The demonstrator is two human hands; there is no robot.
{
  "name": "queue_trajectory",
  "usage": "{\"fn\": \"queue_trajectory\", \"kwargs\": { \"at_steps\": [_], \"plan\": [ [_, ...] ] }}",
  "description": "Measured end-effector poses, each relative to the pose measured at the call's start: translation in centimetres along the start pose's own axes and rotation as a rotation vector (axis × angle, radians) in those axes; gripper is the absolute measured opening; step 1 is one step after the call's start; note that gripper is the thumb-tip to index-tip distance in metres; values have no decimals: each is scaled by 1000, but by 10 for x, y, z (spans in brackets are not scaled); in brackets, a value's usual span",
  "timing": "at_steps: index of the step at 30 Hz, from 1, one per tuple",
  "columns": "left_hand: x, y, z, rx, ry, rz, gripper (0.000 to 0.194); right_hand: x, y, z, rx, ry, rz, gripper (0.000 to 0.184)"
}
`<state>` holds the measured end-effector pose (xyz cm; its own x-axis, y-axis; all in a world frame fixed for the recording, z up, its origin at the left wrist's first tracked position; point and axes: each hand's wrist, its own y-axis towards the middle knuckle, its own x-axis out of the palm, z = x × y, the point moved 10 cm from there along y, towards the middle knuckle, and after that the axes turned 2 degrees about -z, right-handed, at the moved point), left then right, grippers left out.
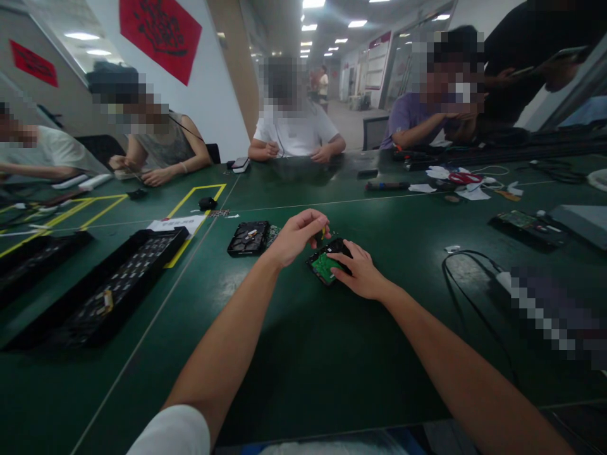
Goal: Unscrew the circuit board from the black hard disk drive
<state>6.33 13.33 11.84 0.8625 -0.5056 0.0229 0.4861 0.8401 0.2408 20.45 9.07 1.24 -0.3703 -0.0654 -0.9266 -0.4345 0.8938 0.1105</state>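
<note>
A hard drive with a green circuit board facing up lies on the table in front of me. My right hand grips its right side, with some fingers on the board and others along the far edge. Above the drive's far left corner is my left hand, its fingers pinched round a short black-and-yellow tool that looks like a screwdriver. The tool's tip is too small to make out. Left of the hands sits a second black hard drive, small parts on top, beside loose circuit boards.
Long black trays stand on the left of the green table. To the right lie another drive, a cable and a grey box. Papers and tools lie farther back. Several people sit across the table.
</note>
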Motion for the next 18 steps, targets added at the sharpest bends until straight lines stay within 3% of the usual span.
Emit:
{"fn": "queue_trajectory", "kwargs": {
  "at_steps": [5,12,18],
  "plan": [
    [-1,0,-9,-59,-126,-31,34,-1,0,0,-8,-7,13,53],
    [-20,-2,1,27,91,253,38,-1,0,0,-13,-10,30,51],
    [-4,0,7,65,125,141,31,-1,1,-1,-9,-11,11,52]
  ]
}}
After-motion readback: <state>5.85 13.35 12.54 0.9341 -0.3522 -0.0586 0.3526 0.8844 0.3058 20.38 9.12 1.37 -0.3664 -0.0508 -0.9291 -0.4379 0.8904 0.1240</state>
